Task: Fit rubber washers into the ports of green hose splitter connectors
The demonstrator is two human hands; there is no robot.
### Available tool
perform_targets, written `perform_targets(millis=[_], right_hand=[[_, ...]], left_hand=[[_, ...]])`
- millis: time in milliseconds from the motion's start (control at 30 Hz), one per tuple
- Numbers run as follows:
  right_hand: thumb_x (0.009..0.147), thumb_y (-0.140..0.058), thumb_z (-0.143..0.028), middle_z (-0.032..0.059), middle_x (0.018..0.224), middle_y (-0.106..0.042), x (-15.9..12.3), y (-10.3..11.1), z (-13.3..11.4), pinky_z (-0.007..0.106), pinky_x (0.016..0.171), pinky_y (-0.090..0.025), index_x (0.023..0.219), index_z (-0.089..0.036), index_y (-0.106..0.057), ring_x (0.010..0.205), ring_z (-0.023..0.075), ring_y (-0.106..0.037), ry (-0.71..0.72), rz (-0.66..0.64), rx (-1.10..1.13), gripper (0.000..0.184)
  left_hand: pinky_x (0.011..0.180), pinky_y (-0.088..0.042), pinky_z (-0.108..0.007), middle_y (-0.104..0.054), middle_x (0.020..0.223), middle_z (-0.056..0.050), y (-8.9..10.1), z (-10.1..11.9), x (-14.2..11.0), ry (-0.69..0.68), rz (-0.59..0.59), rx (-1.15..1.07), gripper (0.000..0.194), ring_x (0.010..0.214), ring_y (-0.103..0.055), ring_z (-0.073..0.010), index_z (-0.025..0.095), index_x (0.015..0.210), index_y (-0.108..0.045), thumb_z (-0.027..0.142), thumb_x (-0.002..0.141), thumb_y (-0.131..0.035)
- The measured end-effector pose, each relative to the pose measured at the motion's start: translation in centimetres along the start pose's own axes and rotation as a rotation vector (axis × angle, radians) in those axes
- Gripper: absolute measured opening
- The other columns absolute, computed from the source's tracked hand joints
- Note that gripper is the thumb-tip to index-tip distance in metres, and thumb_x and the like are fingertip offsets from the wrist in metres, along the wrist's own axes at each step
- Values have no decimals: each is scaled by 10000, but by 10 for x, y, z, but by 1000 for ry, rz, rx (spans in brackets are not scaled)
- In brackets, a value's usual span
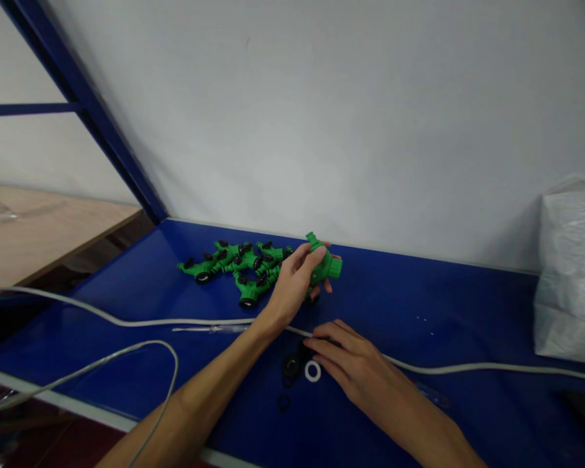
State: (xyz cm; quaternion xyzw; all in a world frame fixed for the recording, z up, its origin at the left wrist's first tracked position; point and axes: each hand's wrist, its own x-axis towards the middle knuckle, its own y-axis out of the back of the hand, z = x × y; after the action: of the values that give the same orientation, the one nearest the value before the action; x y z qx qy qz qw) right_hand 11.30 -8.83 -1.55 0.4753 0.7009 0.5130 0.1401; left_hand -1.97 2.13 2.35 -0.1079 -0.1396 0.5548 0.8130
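My left hand [295, 279] is closed around a green plastic hose splitter [324, 265], raised over the blue table with my thumb on its body. My right hand [346, 357] is low over the table, its fingertips together on a small black part [304, 350] whose shape is mostly hidden. Close to those fingertips lie a white ring washer [312, 371], a round black fitting [290, 366] and a thin black ring [283, 403]. Behind my left wrist several green hose splitters [246, 259] with black valve levers are piled together.
A pale cable [448, 370] runs across the blue table [185, 377], and another loop [168, 344] hangs over the left front edge. A screwdriver [209, 329] lies beside my left forearm. A filled translucent bag [570, 273] stands at the right against the white wall.
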Motion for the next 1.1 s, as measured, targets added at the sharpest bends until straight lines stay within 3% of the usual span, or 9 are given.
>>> perform_targets(millis=[167,267,400,533,700,833,967,1100], right_hand=[[869,-644,-27,87,1087,-690,1,3,-3,341,873,-615,1178,-177,-714,949,213,-703,-69,54,79,351],[872,-598,-57,76,1018,-679,3,10,-3,272,720,-617,1126,-187,-738,786,168,-705,-93,177,203,317],[878,-657,-170,45,920,-697,6,27,1,238,651,-591,1011,-213,-750,688,135,-694,-210,381,523,168],[872,-741,-262,33,863,-771,6,41,9,266,732,-620,1049,-231,-733,770,171,-754,-417,500,969,180],[836,-790,-264,57,987,-793,7,46,14,294,726,-635,1036,-245,-778,758,171,-752,-414,676,1259,201],[831,-791,-266,59,1030,-792,9,49,14,287,755,-634,1060,-252,-783,772,158,-749,-429,647,1354,229],[792,-819,-297,75,1049,-791,10,49,15,347,801,-641,1038,-238,-783,799,189,-757,-479,678,1307,256],[765,-845,-319,70,1013,-792,9,48,20,344,801,-641,998,-228,-782,804,199,-762,-503,766,1167,258]], left_hand=[[388,-286,-184,-729,1001,-103,0,-2,0,46,-30,-28,436,510,-586,-83,154,1171,-631,498,909,-580],[415,-290,-183,-730,1030,-118,2,-6,0,100,-74,-95,460,544,-586,-85,154,1190,-637,516,944,-494],[432,-313,-183,-722,1096,-133,3,-9,-1,127,-134,-132,446,590,-613,-97,158,1186,-647,504,955,-484],[448,-378,-185,-714,1144,-135,1,-7,-3,157,-163,-107,395,661,-664,-129,157,1146,-644,481,936,-559],[434,-450,-205,-721,1059,-121,-2,-3,-6,174,-217,-50,383,639,-666,-144,131,1089,-648,462,895,-638],[395,-441,-195,-711,901,-66,-3,-2,-9,213,-222,-1,420,587,-669,-150,139,1083,-623,487,856,-687],[386,-438,-185,-697,841,-45,-3,-3,-9,216,-216,35,471,564,-684,-160,144,1119,-604,510,841,-707],[409,-456,-181,-721,925,-75,-2,-4,-8,204,-275,65,462,569,-689,-147,160,1174,-659,508,870,-681]])
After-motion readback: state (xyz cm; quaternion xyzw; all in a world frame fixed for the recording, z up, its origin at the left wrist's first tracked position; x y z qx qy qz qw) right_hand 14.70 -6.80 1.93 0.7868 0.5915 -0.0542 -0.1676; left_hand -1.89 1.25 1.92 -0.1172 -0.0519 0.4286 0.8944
